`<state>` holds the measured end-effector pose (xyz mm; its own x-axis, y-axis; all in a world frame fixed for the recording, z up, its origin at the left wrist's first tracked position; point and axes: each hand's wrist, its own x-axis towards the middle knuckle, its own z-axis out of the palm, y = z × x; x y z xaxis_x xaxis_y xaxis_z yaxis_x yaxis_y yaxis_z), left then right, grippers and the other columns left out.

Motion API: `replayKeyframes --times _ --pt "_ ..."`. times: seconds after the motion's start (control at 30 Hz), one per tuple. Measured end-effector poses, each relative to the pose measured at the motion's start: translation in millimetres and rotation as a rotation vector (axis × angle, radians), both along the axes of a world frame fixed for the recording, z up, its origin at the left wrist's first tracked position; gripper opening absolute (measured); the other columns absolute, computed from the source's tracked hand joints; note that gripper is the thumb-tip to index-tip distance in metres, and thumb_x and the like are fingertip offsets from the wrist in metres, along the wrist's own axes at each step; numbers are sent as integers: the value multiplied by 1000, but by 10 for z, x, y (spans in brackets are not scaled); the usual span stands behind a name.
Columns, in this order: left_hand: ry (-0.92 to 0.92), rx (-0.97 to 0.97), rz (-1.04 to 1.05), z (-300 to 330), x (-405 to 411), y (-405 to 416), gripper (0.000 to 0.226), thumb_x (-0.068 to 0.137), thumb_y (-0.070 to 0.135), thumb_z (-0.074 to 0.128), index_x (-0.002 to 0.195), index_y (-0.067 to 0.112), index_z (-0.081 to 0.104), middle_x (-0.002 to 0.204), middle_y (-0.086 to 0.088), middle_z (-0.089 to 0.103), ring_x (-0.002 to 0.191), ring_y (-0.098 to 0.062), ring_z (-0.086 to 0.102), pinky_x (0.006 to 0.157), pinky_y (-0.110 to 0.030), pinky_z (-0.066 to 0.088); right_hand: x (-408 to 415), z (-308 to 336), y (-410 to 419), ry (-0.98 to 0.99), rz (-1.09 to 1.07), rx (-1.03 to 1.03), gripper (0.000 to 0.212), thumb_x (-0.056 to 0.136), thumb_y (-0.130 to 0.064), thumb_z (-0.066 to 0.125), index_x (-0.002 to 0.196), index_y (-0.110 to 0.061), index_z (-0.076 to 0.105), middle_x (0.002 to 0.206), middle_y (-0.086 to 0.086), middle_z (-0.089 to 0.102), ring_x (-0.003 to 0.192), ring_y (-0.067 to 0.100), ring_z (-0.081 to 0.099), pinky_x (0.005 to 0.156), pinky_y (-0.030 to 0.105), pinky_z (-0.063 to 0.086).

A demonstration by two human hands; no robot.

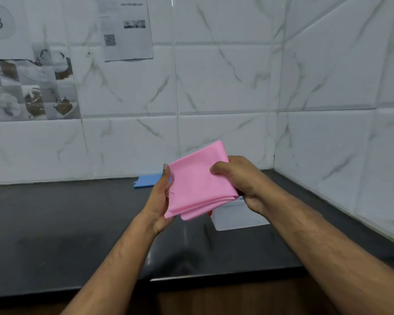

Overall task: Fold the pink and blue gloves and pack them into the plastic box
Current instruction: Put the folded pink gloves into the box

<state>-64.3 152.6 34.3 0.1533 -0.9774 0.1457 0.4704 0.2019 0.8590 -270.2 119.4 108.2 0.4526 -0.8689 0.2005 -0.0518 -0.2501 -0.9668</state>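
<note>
Both my hands hold the folded pink glove (198, 183) up in the air above the black counter. My left hand (160, 196) grips its left edge, thumb on top and fingers behind. My right hand (239, 178) grips its right side, thumb pressed on the front. The glove is folded into a rough square with layered edges hanging at the bottom. The blue glove (147, 180) lies flat on the counter by the wall, partly hidden behind my left hand. The translucent plastic box (239, 215) stands on the counter under my right wrist, a red bit showing at its left edge.
The black counter (77, 223) runs along a white marble-tiled wall and meets a side wall at the right corner. Paper sheets (126, 28) are stuck on the wall at the upper left. The counter's front edge lies below my forearms.
</note>
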Motion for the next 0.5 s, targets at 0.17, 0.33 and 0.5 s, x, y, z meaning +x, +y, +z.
replayKeyframes --times 0.17,0.33,0.5 --pt "88 -69 -66 216 -141 -417 79 87 59 69 139 2 56 138 -29 59 127 -46 57 105 -63 46 -155 79 -321 -32 -81 70 23 86 -18 63 107 -8 67 91 9 74 76 23 67 60 27 47" --pt "-138 3 124 389 -333 -898 50 92 33 73 122 -6 65 117 -29 70 102 -38 67 96 -50 55 -319 155 -803 46 -224 -9 28 88 -14 62 114 -5 65 103 15 73 87 29 67 70 33 49" --pt "-383 -44 267 242 -490 -1224 34 93 25 73 119 6 61 112 -19 73 93 -31 72 73 -42 62 -467 -30 -1249 280 -383 -124 43 89 -19 62 130 -17 50 115 10 65 97 26 67 75 35 54"
